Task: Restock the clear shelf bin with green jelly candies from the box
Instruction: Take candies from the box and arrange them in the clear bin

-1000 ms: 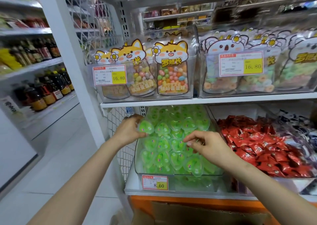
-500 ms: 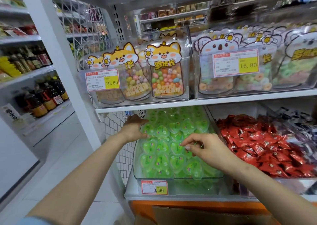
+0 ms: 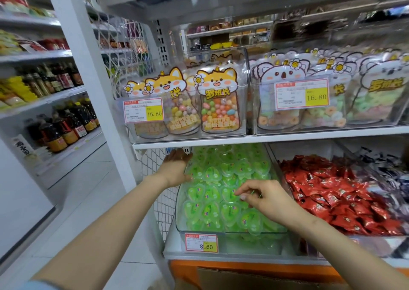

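The clear shelf bin sits on the lower shelf, filled with green jelly candies in heart-shaped cups. My left hand lies flat at the bin's back left edge, fingers stretched toward the rear under the upper shelf, with nothing seen in it. My right hand hovers over the middle of the candies with thumb and fingertips drawn close together; whether they pinch a cup is unclear. The flap of a cardboard box shows at the bottom edge, below the shelf.
A price tag marked 8.60 hangs on the bin's front. A bin of red wrapped candies stands right beside it. The upper shelf carries bins of bagged sweets. A white upright and wire mesh bound the left side.
My left hand has let go of the jelly cup it held and moved to the bin's back left. My right hand has hardly shifted over the candies.
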A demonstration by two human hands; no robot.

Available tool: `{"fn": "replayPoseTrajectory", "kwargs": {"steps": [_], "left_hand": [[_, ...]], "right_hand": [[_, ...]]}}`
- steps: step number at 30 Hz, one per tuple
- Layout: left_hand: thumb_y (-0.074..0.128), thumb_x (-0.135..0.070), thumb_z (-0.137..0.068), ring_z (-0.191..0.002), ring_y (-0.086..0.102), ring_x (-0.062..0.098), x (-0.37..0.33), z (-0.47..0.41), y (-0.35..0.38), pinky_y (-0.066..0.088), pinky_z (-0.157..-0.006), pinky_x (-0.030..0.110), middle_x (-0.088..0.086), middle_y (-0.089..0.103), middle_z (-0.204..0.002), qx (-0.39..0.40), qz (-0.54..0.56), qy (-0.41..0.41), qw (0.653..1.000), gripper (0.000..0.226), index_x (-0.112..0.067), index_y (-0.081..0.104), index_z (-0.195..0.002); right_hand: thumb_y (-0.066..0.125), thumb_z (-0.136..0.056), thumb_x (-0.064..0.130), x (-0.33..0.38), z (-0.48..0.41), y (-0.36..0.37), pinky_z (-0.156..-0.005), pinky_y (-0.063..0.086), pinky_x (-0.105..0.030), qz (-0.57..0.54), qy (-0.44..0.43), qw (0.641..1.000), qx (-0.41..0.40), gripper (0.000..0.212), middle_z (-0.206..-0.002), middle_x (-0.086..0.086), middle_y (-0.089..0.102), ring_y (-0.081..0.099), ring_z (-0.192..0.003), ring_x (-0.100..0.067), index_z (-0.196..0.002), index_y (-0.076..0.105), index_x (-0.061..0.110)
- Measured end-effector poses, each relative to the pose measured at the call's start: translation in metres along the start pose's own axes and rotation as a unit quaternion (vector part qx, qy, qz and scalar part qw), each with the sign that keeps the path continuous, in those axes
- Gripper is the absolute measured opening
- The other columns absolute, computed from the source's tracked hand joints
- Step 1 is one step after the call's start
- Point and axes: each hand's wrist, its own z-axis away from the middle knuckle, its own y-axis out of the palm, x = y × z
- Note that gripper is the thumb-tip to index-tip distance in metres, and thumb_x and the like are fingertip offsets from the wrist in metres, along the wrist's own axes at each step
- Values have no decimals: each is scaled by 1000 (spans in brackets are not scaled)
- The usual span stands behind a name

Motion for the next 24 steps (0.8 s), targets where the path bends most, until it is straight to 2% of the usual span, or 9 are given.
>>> {"fn": "replayPoseTrajectory", "kwargs": {"steps": [2,4,6,8,12,17,21,24], "left_hand": [[60,-40,-86,-132,29,29,4,8,-4,24,-108,32,12,32,-142,-41,11,0,999,70,-19,29,-145],[61,-39,-86,-128,33,27,5,16,-4,27,-104,30,9,38,-138,-63,9,7,998,63,-22,36,-142],[60,-38,-86,-125,35,26,0,20,-1,29,-102,30,6,41,-138,-70,1,17,997,61,-26,37,-141],[58,-40,-87,-126,33,26,-9,20,6,28,-102,30,1,40,-140,-66,2,25,998,60,-29,36,-142],[52,-35,-91,-128,31,25,-20,16,19,27,-101,33,-3,39,-143,-70,-7,33,997,52,-32,37,-141],[50,-30,-93,-121,37,22,-21,20,30,26,-96,31,-7,48,-136,-135,-14,40,990,45,-31,43,-138],[51,-28,-93,-115,42,23,-19,23,36,27,-91,32,-5,54,-129,-167,2,47,985,43,-28,47,-136],[51,-27,-93,-115,43,23,-17,20,38,28,-90,31,-4,55,-127,-176,-1,55,983,42,-28,48,-135]], "right_hand": [[65,-86,10,-1,1,-1,-63,48,-23,1,0,1000,-2,15,-72,8,64,58,-58,-13,-82,70,24],[65,-86,9,-2,1,0,-63,48,-22,-3,0,1000,-8,18,-70,9,63,60,-59,-14,-80,69,26],[65,-85,8,-3,0,4,-64,46,-21,1,-3,1000,-16,23,-70,13,62,58,-62,-14,-77,66,30],[64,-86,8,-3,-1,10,-68,47,-23,17,-9,1000,-20,20,-74,14,63,58,-67,-16,-80,69,26],[58,-89,14,-1,-8,17,-88,45,-27,107,-54,992,-25,20,-105,7,66,59,-98,-13,-104,70,20],[51,-94,23,-2,-32,23,-106,29,-26,194,-109,975,-16,38,-136,6,50,43,-126,-15,-132,52,22],[48,-95,24,-7,-49,36,-116,4,-29,251,-111,961,19,47,-148,5,36,29,-137,-14,-141,40,24],[46,-96,25,-10,-55,44,-116,-2,-34,290,-111,950,41,50,-152,4,29,20,-142,-12,-144,35,26]]}}
